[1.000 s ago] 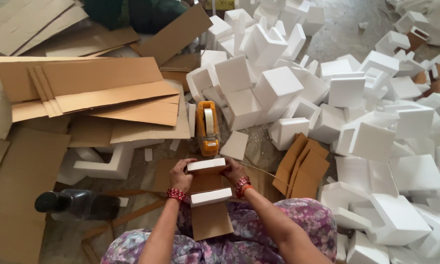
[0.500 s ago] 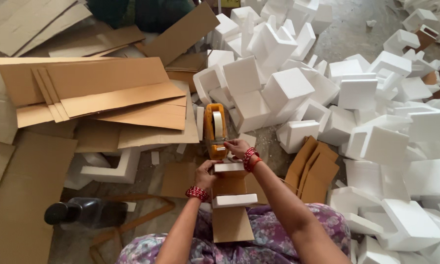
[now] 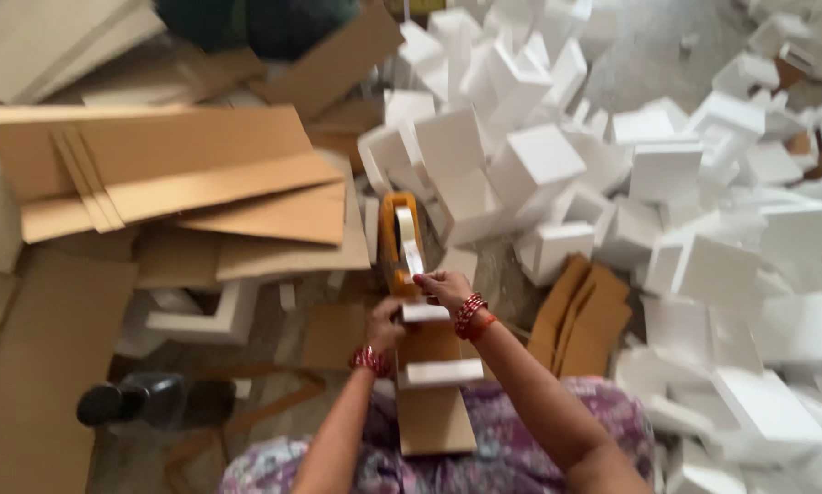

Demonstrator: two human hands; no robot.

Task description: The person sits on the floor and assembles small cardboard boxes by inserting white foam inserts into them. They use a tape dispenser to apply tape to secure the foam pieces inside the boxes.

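On lap, cardboard piece [image 3: 434, 402], left hand [image 3: 385, 325], right hand [image 3: 443, 288] at orange tape dispenser [image 3: 399, 242]

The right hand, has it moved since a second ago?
Yes. The right hand has left the far end of the cardboard strip and reached forward to the orange tape dispenser, which stands on the floor.

right hand [image 3: 443, 288] on orange tape dispenser [image 3: 398, 242] | left hand [image 3: 385, 325] steadying cardboard piece [image 3: 434, 393]

Floor [image 3: 630, 55] – cardboard sheets [image 3: 182, 174], white foam blocks [image 3: 667, 174] scattered.
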